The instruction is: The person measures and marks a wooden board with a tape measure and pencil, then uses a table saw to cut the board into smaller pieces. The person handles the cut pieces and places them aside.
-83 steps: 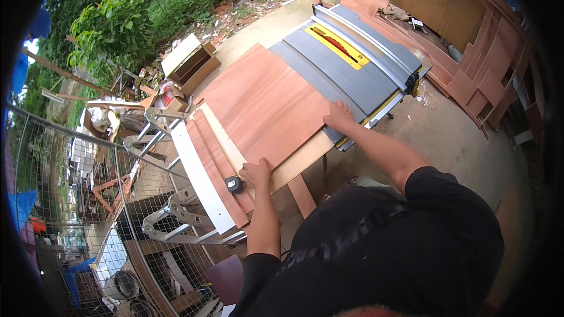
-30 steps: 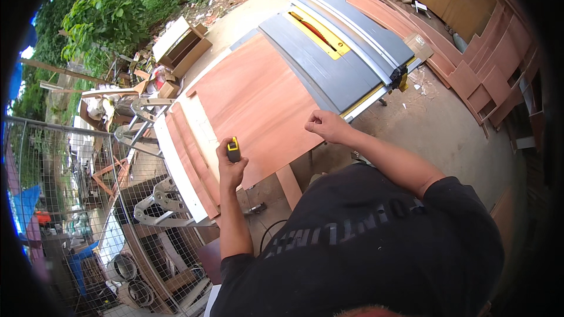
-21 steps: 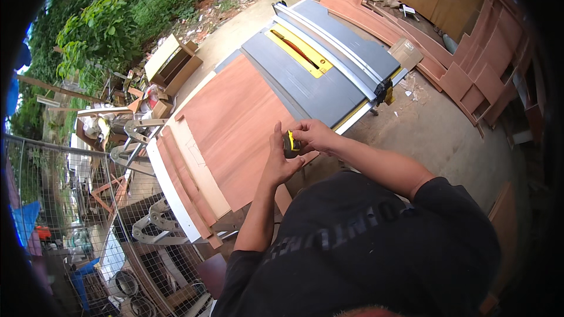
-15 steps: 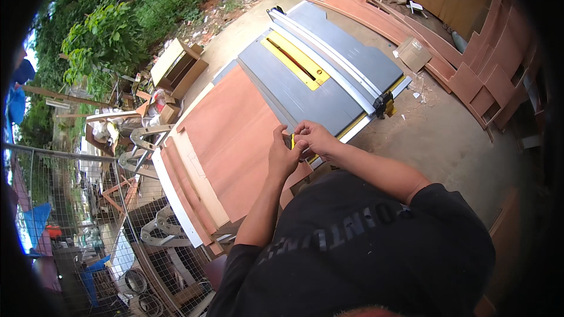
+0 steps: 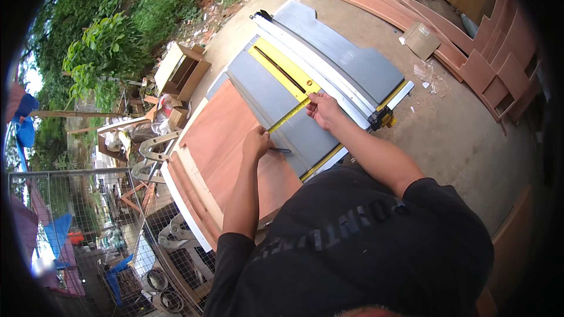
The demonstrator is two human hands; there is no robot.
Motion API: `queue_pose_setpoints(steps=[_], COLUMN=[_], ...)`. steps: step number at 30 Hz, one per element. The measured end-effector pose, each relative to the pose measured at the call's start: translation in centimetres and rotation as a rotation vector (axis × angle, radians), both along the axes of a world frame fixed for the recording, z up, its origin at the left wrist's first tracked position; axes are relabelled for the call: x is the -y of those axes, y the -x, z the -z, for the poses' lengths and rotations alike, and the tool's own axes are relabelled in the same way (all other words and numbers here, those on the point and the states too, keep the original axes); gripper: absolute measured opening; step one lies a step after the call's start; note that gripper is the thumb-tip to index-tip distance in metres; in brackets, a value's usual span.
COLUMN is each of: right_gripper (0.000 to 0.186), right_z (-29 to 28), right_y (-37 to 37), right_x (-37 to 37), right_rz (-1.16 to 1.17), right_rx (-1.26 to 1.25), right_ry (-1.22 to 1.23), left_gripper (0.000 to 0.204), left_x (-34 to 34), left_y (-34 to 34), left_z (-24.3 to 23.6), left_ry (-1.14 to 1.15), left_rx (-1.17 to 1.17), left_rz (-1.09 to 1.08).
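A yellow tape measure (image 5: pixel 289 117) is stretched between my hands across the grey top of a table saw (image 5: pixel 314 138). My left hand (image 5: pixel 255 143) is closed around its case end, beside a reddish plywood sheet (image 5: pixel 223 126); the fingers hide most of the case. A thin dark piece (image 5: pixel 281 150) sticks out by that hand; I cannot tell what it is. My right hand (image 5: pixel 324 111) pinches the far end of the blade near the lower corner of the saw's yellow throat plate (image 5: pixel 279 69).
A pale metal fence (image 5: pixel 335 70) runs along the saw top. Cut plywood panels (image 5: pixel 470 76) and a small cardboard box (image 5: pixel 420 41) lie at the right. Wire mesh fencing (image 5: pixel 76 217) stands at the left, below a wooden cabinet (image 5: pixel 182 70).
My hands have moved apart from being together at the saw's near edge. The right hand has gone up toward the throat plate, and the tape blade now spans the gap.
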State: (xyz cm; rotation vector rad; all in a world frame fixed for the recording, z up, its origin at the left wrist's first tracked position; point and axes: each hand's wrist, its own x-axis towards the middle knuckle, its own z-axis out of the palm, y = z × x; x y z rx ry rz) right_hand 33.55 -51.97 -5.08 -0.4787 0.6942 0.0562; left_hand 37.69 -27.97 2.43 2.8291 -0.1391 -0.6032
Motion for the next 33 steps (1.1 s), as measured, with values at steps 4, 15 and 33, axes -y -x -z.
queue_pose_setpoints(steps=[4,15,33], right_gripper=[0.025,0.02,0.022], right_z=[-0.5,2.2,2.8], right_y=[0.5,6.1,5.8], right_x=[0.4,3.9,4.3], right_rz=[-0.158,-0.363,-0.452], right_rx=[-0.013,0.361,0.424], right_ry=[0.14,0.417,0.399], left_gripper=[0.031,0.036,0.034], left_x=[1.5,5.8,7.4], left_y=[-1.6,-4.9,-6.4], left_z=[0.8,0.4,-0.4], left_ry=[-0.14,-0.342,-0.379], left_rx=[0.006,-0.066,-0.18], left_rz=[-0.095,-0.194,-0.289])
